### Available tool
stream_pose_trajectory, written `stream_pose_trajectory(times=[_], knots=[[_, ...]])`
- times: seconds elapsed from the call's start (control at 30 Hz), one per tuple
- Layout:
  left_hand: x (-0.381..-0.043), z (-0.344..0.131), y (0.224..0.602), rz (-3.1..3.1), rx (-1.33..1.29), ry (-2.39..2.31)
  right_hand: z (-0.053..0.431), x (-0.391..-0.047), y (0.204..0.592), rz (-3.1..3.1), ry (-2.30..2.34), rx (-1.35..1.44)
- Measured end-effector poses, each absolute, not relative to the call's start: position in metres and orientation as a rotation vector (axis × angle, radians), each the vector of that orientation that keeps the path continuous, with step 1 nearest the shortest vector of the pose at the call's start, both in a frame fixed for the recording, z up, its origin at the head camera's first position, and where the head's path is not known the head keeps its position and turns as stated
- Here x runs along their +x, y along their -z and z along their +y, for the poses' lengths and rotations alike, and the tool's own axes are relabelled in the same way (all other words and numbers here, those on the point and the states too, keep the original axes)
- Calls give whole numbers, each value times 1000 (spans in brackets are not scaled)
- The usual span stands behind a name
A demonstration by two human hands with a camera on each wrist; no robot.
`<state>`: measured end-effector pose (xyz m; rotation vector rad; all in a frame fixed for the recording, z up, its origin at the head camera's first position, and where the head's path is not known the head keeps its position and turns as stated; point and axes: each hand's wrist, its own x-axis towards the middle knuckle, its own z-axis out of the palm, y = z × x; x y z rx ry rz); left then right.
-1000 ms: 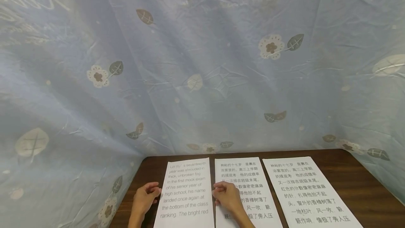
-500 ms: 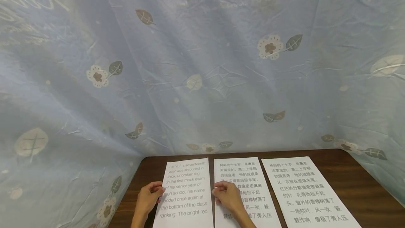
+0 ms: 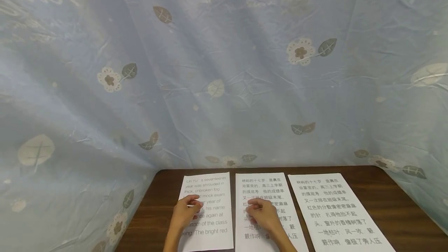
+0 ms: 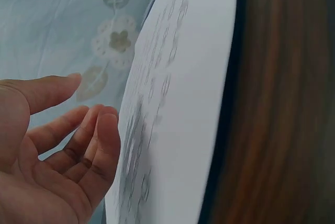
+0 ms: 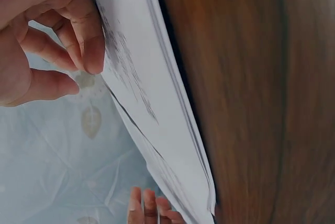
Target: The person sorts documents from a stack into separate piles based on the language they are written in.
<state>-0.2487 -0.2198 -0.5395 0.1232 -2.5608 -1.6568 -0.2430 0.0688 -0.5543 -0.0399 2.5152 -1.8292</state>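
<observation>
In the head view my left hand (image 3: 185,213) is over the English-text paper sheet (image 3: 206,240), covering part of its left side. The left wrist view shows this hand's fingers (image 4: 107,130) loosely bent, with a gap to the thumb and nothing between. My right hand (image 3: 265,216) is over the middle sheet (image 3: 259,182), which carries Chinese text. Its thumb and fingers (image 5: 93,51) are bent and apart, holding nothing in the right wrist view. Whether either hand's fingertips touch the paper, I cannot tell.
A third sheet (image 3: 336,213), also with Chinese text, lies to the right. All three papers lie side by side on a dark brown wooden table (image 3: 148,213). Behind and beside it hangs a pale blue curtain (image 3: 252,119) printed with leaves and flowers.
My left hand has moved right, from the English sheet's left edge to over its text. The right hand has shifted right, from the middle sheet's left edge further over it.
</observation>
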Motion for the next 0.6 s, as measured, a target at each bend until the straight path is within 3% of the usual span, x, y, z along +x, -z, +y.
stream_pose_trajectory(times=[0.6], knots=[[-256, -149, 543, -2635, -55, 1723, 135, -237, 546, 2632, 1717, 41]])
